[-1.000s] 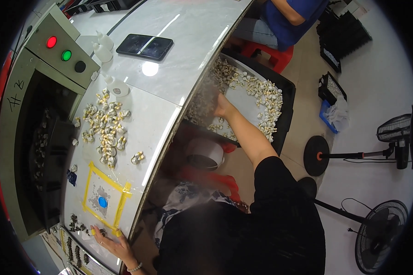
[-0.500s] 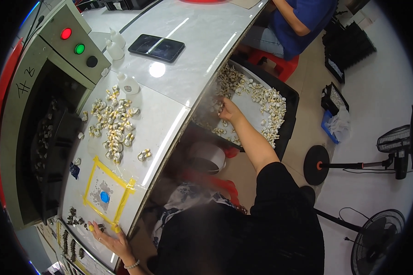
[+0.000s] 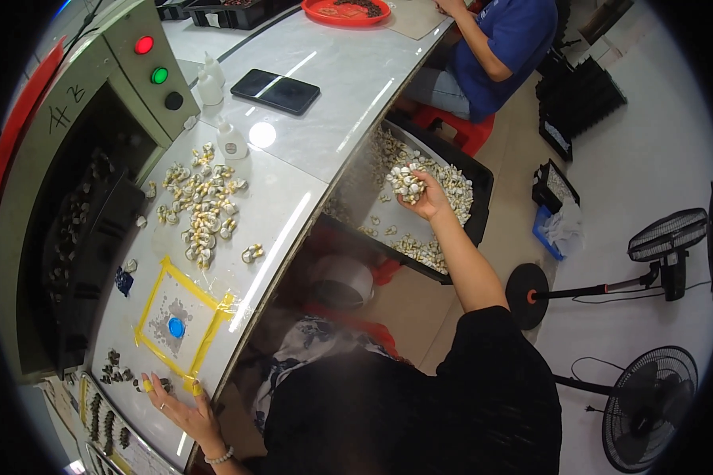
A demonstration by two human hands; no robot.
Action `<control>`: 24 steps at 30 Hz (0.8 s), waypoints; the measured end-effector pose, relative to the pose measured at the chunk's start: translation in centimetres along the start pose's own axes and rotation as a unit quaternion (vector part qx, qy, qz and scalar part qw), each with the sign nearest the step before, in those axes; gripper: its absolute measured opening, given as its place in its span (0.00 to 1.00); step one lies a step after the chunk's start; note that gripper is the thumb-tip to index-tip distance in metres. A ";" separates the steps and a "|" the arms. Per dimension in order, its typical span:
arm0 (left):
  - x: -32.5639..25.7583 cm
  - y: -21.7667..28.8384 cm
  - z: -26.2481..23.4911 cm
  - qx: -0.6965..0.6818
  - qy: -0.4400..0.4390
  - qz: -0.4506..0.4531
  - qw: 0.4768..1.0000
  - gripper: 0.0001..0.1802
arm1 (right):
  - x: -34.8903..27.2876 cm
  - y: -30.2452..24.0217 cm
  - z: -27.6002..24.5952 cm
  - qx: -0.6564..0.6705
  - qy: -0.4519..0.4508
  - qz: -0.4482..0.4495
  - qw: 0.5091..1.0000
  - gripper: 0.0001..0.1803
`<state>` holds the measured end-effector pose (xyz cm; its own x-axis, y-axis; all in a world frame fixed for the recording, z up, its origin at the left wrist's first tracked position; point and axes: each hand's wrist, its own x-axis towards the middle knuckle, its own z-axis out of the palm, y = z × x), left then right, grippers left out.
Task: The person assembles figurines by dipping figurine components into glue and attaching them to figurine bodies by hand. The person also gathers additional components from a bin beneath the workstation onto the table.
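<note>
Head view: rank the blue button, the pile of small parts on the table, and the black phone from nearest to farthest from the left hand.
Measured from the left hand at the table's near edge:
1. Blue button, inside the yellow tape square just beyond the hand.
2. Pile of small parts, mid-table.
3. Black phone, far end of the table.

Two hands of the wearer are seen: left hand [image 3: 184, 410], right hand [image 3: 425, 198] | one black bin [image 3: 480, 190] is counted | two floor fans [image 3: 648, 396] are counted at right | one phone [image 3: 276, 90] | three small white bottles [image 3: 231, 141] | three round panel buttons [image 3: 159, 75] | one red tray [image 3: 345, 13] far | small pale parts [image 3: 200, 204]: too many to be counted
</note>
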<state>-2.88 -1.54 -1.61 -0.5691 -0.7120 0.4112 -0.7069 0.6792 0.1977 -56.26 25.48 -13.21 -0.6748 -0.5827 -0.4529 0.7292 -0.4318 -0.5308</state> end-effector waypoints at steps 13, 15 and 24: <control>0.2 0.9 -0.8 -0.045 0.005 -0.013 0.999 0.39 | -3.8 5.3 23.6 -0.050 -0.186 0.150 0.970 0.20; 0.1 0.9 -0.8 -0.046 0.006 -0.022 0.999 0.39 | -2.6 8.5 25.9 -0.064 -0.185 0.168 0.966 0.20; 0.2 1.2 -1.1 -0.057 0.002 -0.035 0.998 0.39 | -1.3 14.4 35.0 -0.217 -0.196 0.173 0.940 0.20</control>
<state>-3.43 -0.69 -0.28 -0.5191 -0.7575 0.3959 -0.6918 0.6444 0.3259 -40.86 -4.08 4.82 -0.2501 -0.8821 -0.3992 0.7245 0.1030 -0.6815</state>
